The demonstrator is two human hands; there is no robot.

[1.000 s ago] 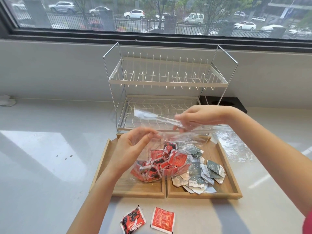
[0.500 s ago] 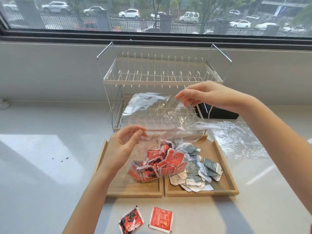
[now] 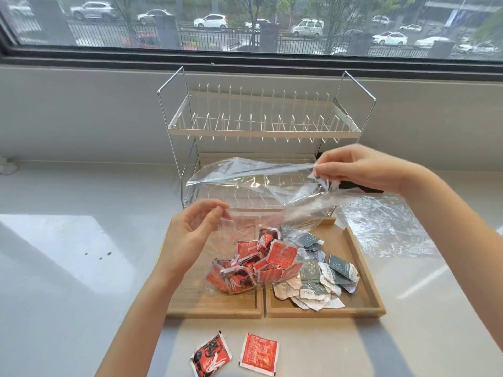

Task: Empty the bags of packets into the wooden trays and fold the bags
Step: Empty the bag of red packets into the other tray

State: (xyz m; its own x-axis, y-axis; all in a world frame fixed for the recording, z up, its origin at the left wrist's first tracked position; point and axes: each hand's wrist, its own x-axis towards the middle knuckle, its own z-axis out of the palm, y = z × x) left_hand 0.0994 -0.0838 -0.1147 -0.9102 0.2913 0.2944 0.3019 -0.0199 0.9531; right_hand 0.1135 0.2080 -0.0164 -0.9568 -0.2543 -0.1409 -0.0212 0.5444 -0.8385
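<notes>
A clear plastic bag (image 3: 253, 183) is stretched between my hands above the two wooden trays. My left hand (image 3: 187, 238) pinches its near left edge; my right hand (image 3: 353, 170) pinches the raised far right edge. Several red packets (image 3: 258, 262) lie bunched in the bag's lower end over the left tray (image 3: 212, 306). Grey-green and white packets (image 3: 318, 273) are heaped in the right tray (image 3: 364, 292). Two red packets, one (image 3: 211, 357) and another (image 3: 258, 355), lie loose on the counter in front of the trays.
A second clear bag (image 3: 381, 229) lies flat on the counter right of the trays. A white two-tier wire dish rack (image 3: 261, 129) stands just behind the trays, against the wall under the window. The white counter extends left and right.
My right hand has pulled the bag's far edge up and to the right, spreading the bag wide. My left hand stays at the near edge. The red packets remain low in the bag.
</notes>
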